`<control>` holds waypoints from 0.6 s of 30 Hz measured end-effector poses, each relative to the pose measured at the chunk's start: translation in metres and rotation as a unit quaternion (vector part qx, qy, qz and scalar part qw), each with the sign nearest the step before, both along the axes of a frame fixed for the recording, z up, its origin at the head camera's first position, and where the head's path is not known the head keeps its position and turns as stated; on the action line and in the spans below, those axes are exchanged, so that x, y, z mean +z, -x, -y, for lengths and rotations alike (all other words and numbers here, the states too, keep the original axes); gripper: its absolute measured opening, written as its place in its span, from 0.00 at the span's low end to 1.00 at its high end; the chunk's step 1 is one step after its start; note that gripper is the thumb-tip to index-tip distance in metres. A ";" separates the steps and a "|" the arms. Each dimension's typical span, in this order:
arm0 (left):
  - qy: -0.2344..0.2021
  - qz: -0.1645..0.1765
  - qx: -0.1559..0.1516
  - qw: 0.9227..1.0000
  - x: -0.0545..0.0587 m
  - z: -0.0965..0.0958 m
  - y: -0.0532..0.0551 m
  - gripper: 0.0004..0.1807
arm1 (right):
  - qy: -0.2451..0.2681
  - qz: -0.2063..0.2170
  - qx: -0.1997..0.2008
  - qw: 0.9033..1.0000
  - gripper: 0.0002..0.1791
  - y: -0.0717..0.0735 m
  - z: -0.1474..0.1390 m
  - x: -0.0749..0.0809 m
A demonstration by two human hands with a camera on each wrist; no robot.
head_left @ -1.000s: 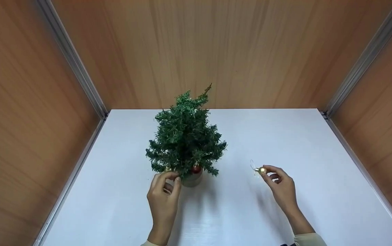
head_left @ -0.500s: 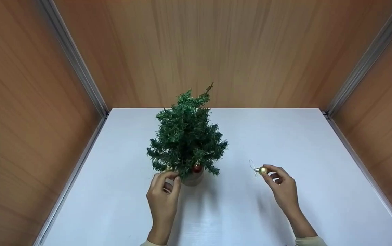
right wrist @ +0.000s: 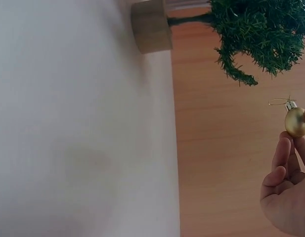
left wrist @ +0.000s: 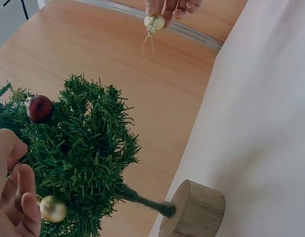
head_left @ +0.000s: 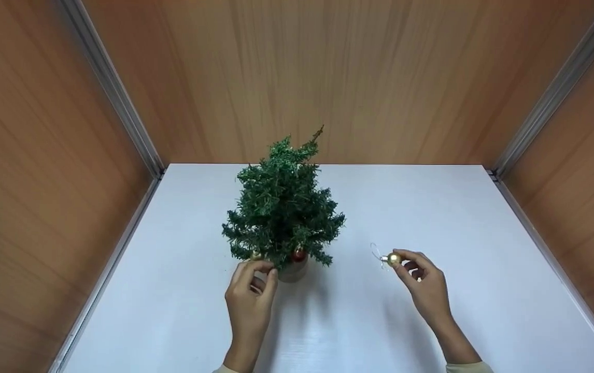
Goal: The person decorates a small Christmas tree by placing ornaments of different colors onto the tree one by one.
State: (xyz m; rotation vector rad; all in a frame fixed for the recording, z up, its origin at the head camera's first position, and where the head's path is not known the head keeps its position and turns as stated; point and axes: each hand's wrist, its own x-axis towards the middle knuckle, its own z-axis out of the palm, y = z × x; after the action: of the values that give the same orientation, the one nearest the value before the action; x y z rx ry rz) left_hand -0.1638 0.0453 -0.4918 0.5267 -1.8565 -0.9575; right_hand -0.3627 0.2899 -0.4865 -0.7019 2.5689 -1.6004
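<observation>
A small artificial Christmas tree (head_left: 281,207) stands upright on its round wooden base (left wrist: 201,212). With curled fingers, my left hand (head_left: 249,298) pinches the tip of a low front branch (left wrist: 36,163). On the lower branches hang a dark red bauble (left wrist: 40,109) and a gold bauble (left wrist: 53,209), one on each side of that hand. To the right of the tree, apart from it, my right hand (head_left: 428,285) holds another gold bauble (right wrist: 296,122) between thumb and fingertips. Its thin hanging loop (head_left: 375,250) sticks out towards the tree.
White tabletop (head_left: 483,259) lies under the tree and both hands. Wood-grain panels (head_left: 380,77) enclose it at the back and both sides, with metal strips (head_left: 115,88) along their corners.
My right hand has shifted slightly left, towards the tree, with the gold bauble. My left hand stays at the branch, nearly still.
</observation>
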 end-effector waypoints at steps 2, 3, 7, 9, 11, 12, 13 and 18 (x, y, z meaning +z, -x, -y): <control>0.004 0.004 0.002 1.000 0.001 0.000 0.000 0.07 | 0.000 -0.004 0.006 1.000 0.16 -0.002 0.001 0.001; 0.006 0.006 0.003 1.000 0.001 0.000 0.000 0.07 | 0.000 -0.005 0.009 1.000 0.16 -0.002 0.001 0.002; 0.007 0.009 0.005 1.000 0.001 0.000 -0.001 0.07 | 0.005 0.000 0.020 1.000 0.16 -0.007 0.002 0.003; 0.009 0.008 0.004 1.000 0.002 0.000 -0.001 0.08 | 0.011 0.005 0.025 1.000 0.16 -0.008 0.003 0.003; 0.011 0.006 0.005 1.000 0.002 0.000 -0.001 0.08 | 0.016 0.007 0.028 0.999 0.16 -0.010 0.003 0.004; 0.012 0.005 0.005 1.000 0.003 0.000 0.000 0.08 | 0.018 0.009 0.029 0.999 0.16 -0.010 0.004 0.004; 0.012 0.004 0.004 1.000 0.003 0.000 0.000 0.08 | 0.021 0.010 0.031 0.999 0.16 -0.011 0.004 0.005; 0.016 -0.005 0.002 1.000 0.003 0.000 0.002 0.09 | 0.028 0.012 0.038 0.999 0.15 -0.014 0.005 0.009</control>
State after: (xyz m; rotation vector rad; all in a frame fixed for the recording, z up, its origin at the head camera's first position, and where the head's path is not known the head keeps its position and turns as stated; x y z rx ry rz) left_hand -0.1660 0.0448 -0.4890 0.5059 -1.8576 -0.9255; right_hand -0.3490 0.2850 -0.4771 -0.7718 2.4586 -1.6517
